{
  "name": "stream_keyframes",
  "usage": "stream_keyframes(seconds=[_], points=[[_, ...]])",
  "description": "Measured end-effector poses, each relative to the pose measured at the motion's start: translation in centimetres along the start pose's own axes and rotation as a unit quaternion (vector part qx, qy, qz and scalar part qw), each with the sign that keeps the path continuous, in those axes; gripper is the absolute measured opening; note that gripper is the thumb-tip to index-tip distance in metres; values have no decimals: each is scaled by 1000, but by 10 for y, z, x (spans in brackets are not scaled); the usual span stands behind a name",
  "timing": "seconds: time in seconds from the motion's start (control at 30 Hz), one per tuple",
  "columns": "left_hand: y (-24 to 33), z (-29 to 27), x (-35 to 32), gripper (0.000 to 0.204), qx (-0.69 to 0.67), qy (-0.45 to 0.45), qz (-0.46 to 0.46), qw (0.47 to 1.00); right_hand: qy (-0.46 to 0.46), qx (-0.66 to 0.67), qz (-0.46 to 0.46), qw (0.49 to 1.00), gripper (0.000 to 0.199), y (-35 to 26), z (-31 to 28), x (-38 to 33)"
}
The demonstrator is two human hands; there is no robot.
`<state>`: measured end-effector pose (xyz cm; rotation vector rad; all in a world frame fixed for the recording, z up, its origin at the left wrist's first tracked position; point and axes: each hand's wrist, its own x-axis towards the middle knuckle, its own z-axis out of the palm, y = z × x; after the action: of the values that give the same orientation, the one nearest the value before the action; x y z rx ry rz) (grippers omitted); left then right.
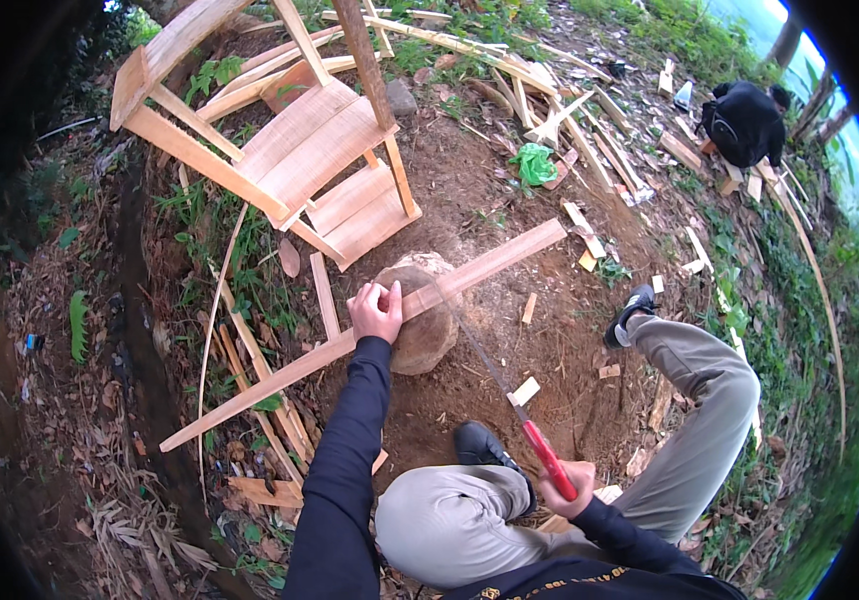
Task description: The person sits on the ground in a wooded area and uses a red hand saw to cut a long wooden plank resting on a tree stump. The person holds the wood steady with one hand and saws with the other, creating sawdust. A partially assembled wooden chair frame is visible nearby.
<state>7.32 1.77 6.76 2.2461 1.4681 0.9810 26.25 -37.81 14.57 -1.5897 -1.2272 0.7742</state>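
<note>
A long narrow wooden plank (500,262) lies slantwise across the top of a round tree stump (422,345). My left hand (377,312) is closed over the plank near the stump's left side. My right hand (567,488) grips the red handle of a handsaw (490,362). From there the thin blade slants up and left, its far end meeting the plank to the right of my left hand. A shorter wooden strip (325,297) reaches the plank from behind, left of the stump.
An unpainted wooden chair (320,140) stands beyond the stump at the left. Several boards and sticks (550,110) lie scattered behind, near a green plastic bag (534,164). A person in black (745,122) bends down at the far right. Offcuts (530,308) dot the dirt.
</note>
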Motion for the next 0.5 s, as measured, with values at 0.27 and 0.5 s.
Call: stream_keyframes(seconds=[0.27, 0.5], points=[[3, 4, 1, 42, 35, 67, -17, 997, 14, -1, -16, 1000, 5, -11, 30, 19], [3, 4, 0, 38, 42, 63, 12, 997, 24, -69, -2, 997, 4, -3, 9, 8]])
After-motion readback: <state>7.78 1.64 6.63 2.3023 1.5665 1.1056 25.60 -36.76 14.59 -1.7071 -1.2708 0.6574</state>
